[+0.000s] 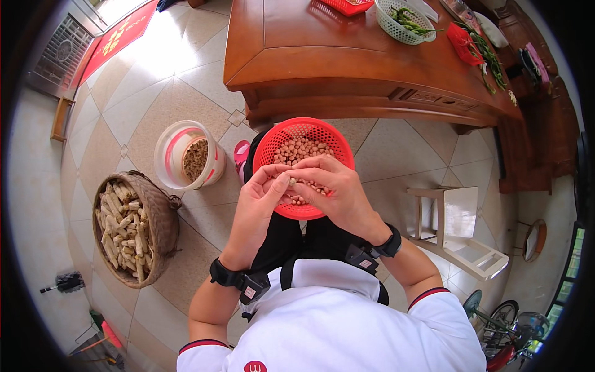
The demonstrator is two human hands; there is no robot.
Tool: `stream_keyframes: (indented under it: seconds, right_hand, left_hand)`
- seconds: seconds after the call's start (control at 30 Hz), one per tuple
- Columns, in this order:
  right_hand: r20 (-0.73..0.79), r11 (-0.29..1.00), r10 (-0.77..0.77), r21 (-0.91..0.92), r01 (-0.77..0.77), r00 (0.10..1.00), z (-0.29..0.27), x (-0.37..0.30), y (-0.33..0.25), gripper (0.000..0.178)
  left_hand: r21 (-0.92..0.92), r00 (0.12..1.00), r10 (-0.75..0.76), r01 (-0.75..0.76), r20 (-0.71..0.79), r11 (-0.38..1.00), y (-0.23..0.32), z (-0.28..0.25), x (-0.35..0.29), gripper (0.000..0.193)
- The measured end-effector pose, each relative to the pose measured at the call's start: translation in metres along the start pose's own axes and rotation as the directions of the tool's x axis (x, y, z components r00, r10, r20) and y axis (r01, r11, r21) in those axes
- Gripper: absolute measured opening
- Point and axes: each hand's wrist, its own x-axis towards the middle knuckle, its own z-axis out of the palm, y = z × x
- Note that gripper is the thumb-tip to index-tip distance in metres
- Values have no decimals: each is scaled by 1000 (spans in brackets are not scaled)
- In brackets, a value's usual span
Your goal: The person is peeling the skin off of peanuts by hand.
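A red perforated plastic basket (346,146) sits at my lap, with many pinkish-tan peanut kernels (302,149) in it. Above its near half my two hands meet. My left hand (259,197) is closed, thumb against fingers, at a small pale piece (292,181) that looks like a peanut pod. My right hand (339,193) pinches the same piece from the other side, fingers bent over it. The fingers hide most of the piece, and part of the kernels beneath.
To the left stand a white bucket (168,152) with brown shell-like bits and a woven basket (166,232) of pale corncobs. A wooden table (322,53) ahead bears a white colander (387,25) with green peppers. At right are a small pale chair (457,211) and a bicycle (505,325).
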Motion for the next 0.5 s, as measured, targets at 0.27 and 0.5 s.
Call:
stream_keyframes:
  seconds: [0.27,0.5]
  right_hand:
    - [-28,999,-23,-50,22,999,-1,-1,1,21]
    - [24,999,-42,-27,42,999,-1,-1,1,19]
  left_hand:
    - [38,998,54,-54,-10,998,-1,6,1,26]
    - [-39,1000,-3,4,27,999,3,7,-1,29]
